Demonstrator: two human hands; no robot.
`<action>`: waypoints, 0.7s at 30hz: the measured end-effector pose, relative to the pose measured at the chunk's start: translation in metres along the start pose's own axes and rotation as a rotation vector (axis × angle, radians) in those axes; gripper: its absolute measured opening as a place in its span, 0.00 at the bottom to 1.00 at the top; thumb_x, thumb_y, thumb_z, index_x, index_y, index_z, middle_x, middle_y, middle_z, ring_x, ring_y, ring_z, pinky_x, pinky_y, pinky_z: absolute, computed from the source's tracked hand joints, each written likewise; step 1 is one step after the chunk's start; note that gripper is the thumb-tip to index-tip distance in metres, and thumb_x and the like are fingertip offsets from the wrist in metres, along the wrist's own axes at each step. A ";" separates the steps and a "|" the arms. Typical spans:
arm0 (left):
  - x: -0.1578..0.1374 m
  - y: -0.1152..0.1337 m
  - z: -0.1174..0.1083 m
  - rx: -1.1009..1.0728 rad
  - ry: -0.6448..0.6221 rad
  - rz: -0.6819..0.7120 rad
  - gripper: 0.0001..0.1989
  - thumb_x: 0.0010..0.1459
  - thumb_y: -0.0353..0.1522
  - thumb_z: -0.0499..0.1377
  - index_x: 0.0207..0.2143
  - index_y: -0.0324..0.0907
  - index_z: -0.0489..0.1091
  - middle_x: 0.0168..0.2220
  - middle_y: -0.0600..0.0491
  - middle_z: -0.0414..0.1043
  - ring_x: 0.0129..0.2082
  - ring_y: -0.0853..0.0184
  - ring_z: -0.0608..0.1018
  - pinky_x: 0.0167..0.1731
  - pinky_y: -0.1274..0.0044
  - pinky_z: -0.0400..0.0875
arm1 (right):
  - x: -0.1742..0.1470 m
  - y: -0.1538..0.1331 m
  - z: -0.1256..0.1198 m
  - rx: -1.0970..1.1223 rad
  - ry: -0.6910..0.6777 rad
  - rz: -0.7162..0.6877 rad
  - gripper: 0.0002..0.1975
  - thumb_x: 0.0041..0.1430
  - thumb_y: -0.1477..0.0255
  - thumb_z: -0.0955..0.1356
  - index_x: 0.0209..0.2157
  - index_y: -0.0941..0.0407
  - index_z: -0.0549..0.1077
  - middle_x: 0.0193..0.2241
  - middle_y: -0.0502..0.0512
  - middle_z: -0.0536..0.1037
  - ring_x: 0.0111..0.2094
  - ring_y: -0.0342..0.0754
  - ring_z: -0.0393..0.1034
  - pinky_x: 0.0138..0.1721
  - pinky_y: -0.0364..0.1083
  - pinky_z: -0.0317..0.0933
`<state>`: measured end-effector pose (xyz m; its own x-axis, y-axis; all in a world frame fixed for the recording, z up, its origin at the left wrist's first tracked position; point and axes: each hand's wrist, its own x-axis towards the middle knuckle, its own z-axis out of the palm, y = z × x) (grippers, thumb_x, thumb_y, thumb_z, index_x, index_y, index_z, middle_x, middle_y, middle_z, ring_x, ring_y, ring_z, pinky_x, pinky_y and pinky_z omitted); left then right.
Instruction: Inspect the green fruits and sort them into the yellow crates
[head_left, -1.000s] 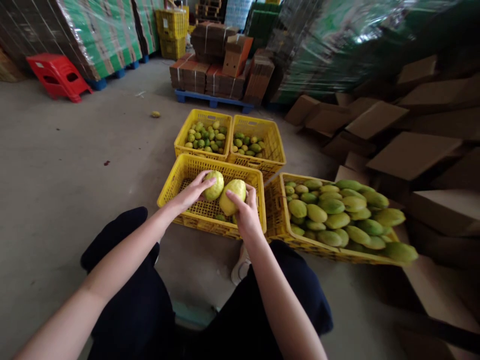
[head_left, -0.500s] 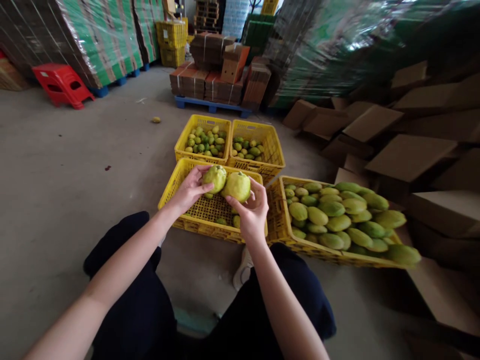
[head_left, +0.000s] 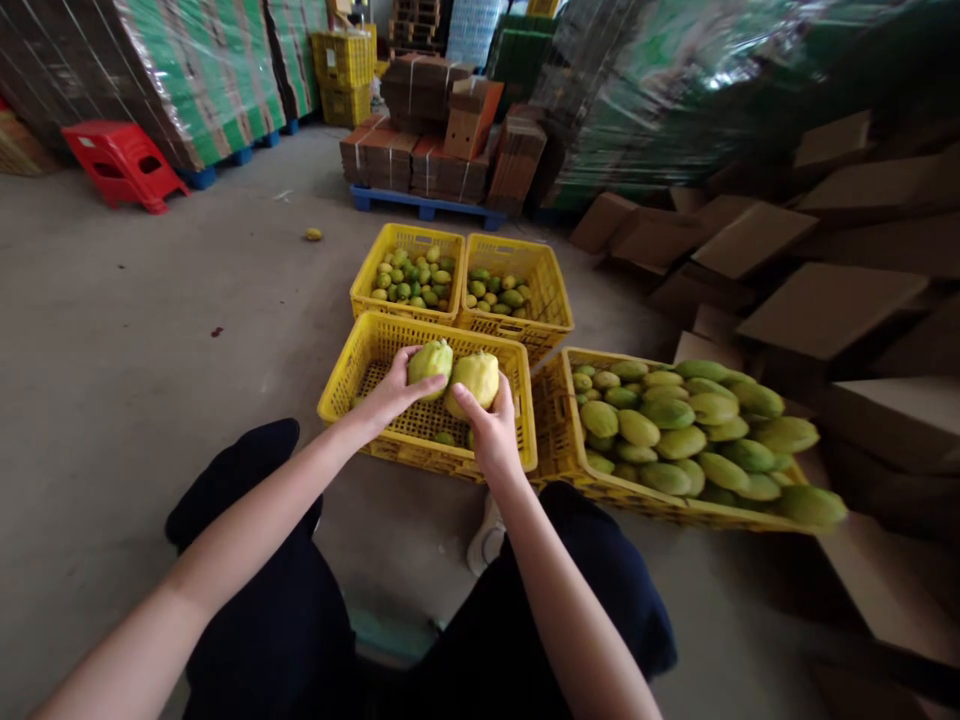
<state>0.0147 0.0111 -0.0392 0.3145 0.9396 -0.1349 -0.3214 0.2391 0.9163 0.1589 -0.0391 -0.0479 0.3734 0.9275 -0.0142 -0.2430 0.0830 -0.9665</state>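
left to right: a red stool (head_left: 125, 165) on the floor (head_left: 247, 270); the left hand (head_left: 394, 390), curled around a green-yellow fruit (head_left: 430, 366) held over the near crate (head_left: 420, 455), at whose bottom a few loose fruits (head_left: 444, 438) show; beside it, apparently touching, a paler yellow fruit (head_left: 478, 376), also over that crate, clasped by the right hand (head_left: 493, 428), thumb on its near face; at far right, a heaped crate (head_left: 553, 430) of longer fruits (head_left: 679, 413). handling, as judged: each held fruit is probably firm, of moderate weight and smooth enough to slip, with skin that may bruise; it is best gripped around its widest part, fingers spread, palm against the side, the thumb pressing lightly
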 end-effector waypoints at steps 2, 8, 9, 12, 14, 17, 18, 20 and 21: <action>-0.005 0.001 0.004 0.047 0.045 0.039 0.30 0.41 0.40 0.75 0.46 0.44 0.69 0.46 0.50 0.75 0.50 0.60 0.75 0.51 0.70 0.68 | -0.001 0.000 0.002 0.007 0.008 0.032 0.23 0.44 0.61 0.79 0.42 0.50 0.73 0.36 0.46 0.76 0.36 0.45 0.70 0.41 0.45 0.70; -0.002 0.002 0.009 -0.074 0.067 -0.024 0.22 0.48 0.47 0.69 0.40 0.42 0.75 0.43 0.50 0.79 0.50 0.58 0.77 0.47 0.73 0.71 | -0.002 -0.008 0.012 0.212 -0.051 0.233 0.19 0.45 0.58 0.76 0.37 0.52 0.73 0.32 0.47 0.76 0.37 0.48 0.73 0.35 0.45 0.72; -0.001 0.002 0.010 -0.101 0.065 -0.031 0.22 0.49 0.47 0.68 0.40 0.42 0.75 0.43 0.49 0.79 0.51 0.58 0.77 0.48 0.72 0.71 | -0.002 -0.010 0.013 0.236 -0.050 0.258 0.19 0.45 0.58 0.75 0.37 0.52 0.74 0.33 0.47 0.77 0.38 0.49 0.74 0.34 0.45 0.72; 0.001 0.001 0.009 -0.127 0.051 -0.037 0.21 0.50 0.47 0.67 0.39 0.42 0.77 0.43 0.48 0.80 0.51 0.56 0.78 0.47 0.71 0.72 | 0.003 -0.012 0.014 0.267 -0.017 0.309 0.17 0.48 0.59 0.74 0.38 0.52 0.74 0.33 0.50 0.79 0.42 0.52 0.75 0.34 0.45 0.72; 0.001 0.003 0.008 -0.121 0.039 -0.017 0.20 0.51 0.46 0.67 0.40 0.42 0.77 0.44 0.49 0.80 0.50 0.57 0.78 0.47 0.71 0.72 | 0.006 -0.012 0.013 0.286 0.019 0.335 0.18 0.48 0.58 0.73 0.38 0.52 0.74 0.34 0.51 0.79 0.43 0.54 0.76 0.35 0.47 0.72; 0.003 0.006 0.006 -0.106 0.041 0.039 0.18 0.53 0.44 0.66 0.42 0.43 0.77 0.46 0.50 0.79 0.51 0.57 0.78 0.47 0.71 0.72 | 0.007 -0.010 0.012 0.294 0.019 0.293 0.19 0.48 0.55 0.74 0.37 0.51 0.73 0.35 0.49 0.80 0.44 0.53 0.76 0.38 0.48 0.73; 0.004 0.006 0.005 -0.099 0.051 0.050 0.18 0.54 0.44 0.65 0.42 0.43 0.77 0.46 0.50 0.79 0.51 0.57 0.77 0.48 0.71 0.72 | 0.006 -0.009 0.011 0.290 -0.003 0.264 0.19 0.48 0.54 0.73 0.37 0.51 0.73 0.36 0.48 0.80 0.44 0.52 0.75 0.39 0.48 0.73; 0.007 0.005 0.002 -0.081 0.103 0.046 0.17 0.56 0.45 0.63 0.41 0.43 0.77 0.47 0.49 0.79 0.53 0.57 0.76 0.49 0.71 0.71 | 0.003 -0.006 0.013 0.284 -0.032 0.231 0.19 0.49 0.54 0.73 0.38 0.50 0.73 0.37 0.47 0.80 0.46 0.52 0.75 0.41 0.48 0.72; 0.008 0.005 0.002 -0.067 0.146 0.035 0.16 0.56 0.45 0.62 0.40 0.43 0.76 0.48 0.49 0.79 0.54 0.57 0.76 0.49 0.71 0.71 | 0.002 -0.004 0.014 0.284 -0.027 0.239 0.19 0.49 0.53 0.72 0.38 0.50 0.73 0.38 0.48 0.80 0.47 0.52 0.75 0.41 0.48 0.72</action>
<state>0.0169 0.0189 -0.0355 0.1705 0.9722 -0.1607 -0.3903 0.2164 0.8949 0.1485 -0.0327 -0.0403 0.2528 0.9421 -0.2205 -0.5605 -0.0431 -0.8270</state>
